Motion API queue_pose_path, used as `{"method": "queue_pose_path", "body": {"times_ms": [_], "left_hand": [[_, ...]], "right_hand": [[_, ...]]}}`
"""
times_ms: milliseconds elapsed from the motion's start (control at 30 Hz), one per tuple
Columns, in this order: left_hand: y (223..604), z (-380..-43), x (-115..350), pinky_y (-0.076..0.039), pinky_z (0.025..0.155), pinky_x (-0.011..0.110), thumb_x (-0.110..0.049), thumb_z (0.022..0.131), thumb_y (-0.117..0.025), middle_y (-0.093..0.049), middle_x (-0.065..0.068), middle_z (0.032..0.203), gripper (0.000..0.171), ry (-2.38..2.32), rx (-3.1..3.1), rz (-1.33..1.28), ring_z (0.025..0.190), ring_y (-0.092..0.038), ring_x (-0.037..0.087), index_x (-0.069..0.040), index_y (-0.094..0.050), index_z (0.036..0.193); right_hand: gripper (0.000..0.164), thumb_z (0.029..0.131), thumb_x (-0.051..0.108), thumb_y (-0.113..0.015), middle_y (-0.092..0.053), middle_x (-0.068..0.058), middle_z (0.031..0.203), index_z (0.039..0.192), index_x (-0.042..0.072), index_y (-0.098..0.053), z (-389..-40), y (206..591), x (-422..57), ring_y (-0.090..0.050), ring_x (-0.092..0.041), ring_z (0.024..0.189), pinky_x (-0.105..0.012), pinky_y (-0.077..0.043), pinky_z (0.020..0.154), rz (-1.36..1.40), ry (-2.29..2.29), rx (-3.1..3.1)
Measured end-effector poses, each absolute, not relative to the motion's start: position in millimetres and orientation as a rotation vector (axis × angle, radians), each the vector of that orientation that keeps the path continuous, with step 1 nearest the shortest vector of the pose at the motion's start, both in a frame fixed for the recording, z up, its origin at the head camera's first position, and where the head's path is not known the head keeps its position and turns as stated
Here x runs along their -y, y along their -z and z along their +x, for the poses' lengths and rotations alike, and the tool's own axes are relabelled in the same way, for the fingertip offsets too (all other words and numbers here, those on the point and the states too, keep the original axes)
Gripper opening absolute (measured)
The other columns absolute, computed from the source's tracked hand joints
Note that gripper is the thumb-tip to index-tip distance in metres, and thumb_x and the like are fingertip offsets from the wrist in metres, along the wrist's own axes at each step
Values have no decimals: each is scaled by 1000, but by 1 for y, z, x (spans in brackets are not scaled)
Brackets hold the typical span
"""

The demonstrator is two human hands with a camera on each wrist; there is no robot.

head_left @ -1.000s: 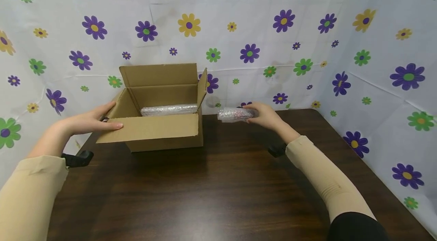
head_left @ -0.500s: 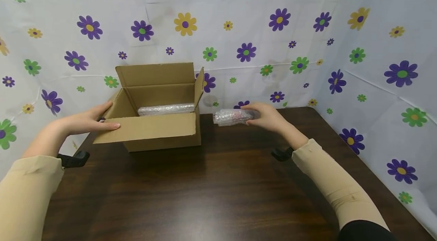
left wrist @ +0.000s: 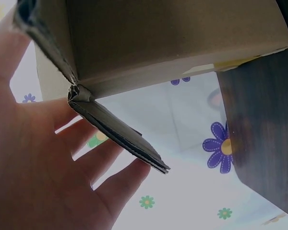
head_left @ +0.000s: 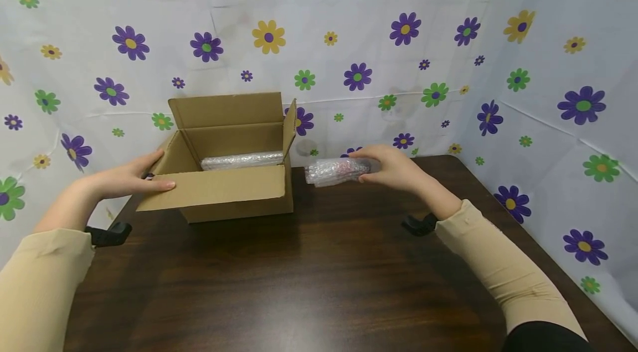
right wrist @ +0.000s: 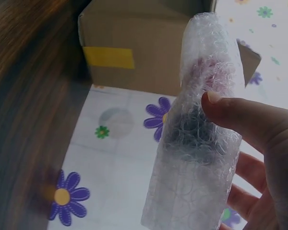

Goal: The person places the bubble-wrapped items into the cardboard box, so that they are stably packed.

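Observation:
An open cardboard box (head_left: 219,189) stands at the back left of the table, its flaps up or folded out. My left hand (head_left: 122,177) grips its left front corner, thumb over the front flap; in the left wrist view, fingers lie behind a side flap (left wrist: 120,129). Inside the box is a bubble-wrapped bundle (head_left: 242,160). To the right of the box, my right hand (head_left: 391,169) holds another bubble-wrapped bundle (head_left: 329,171) by its right end, above the table. The right wrist view shows dark and reddish parts through its wrap (right wrist: 197,129), with the thumb pressed across it.
The dark wooden table (head_left: 299,274) runs under both arms. Close behind the box hangs a white flowered cloth (head_left: 319,86), which also covers the right side. A strip of yellow tape (right wrist: 109,57) is on the box's side.
My right hand has brought the wrapped bundle a little to the left, closer to the box, and its left end now dips slightly. The left hand keeps its grip on the box.

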State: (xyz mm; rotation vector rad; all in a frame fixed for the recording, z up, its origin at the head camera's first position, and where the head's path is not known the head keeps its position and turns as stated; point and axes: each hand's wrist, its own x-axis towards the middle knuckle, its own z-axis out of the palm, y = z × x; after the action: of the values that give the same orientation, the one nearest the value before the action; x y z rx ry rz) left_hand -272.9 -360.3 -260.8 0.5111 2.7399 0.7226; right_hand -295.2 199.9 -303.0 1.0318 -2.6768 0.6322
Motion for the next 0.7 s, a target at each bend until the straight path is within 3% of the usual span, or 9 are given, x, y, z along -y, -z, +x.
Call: {"method": "queue_pose_path", "body": {"times_ms": [700], "left_hand": [[261,-273,360,-15,98,76,-33,94,-60,4,38,152,97,-716,-2742,502,137,0,58,3,9,152]], "right_hand": [[51,82,19,-80,-63,-3,128,129,12,-64,-265,234,-189,-57,-20,116,-42,-47,93,1209,-638,2576]]}}
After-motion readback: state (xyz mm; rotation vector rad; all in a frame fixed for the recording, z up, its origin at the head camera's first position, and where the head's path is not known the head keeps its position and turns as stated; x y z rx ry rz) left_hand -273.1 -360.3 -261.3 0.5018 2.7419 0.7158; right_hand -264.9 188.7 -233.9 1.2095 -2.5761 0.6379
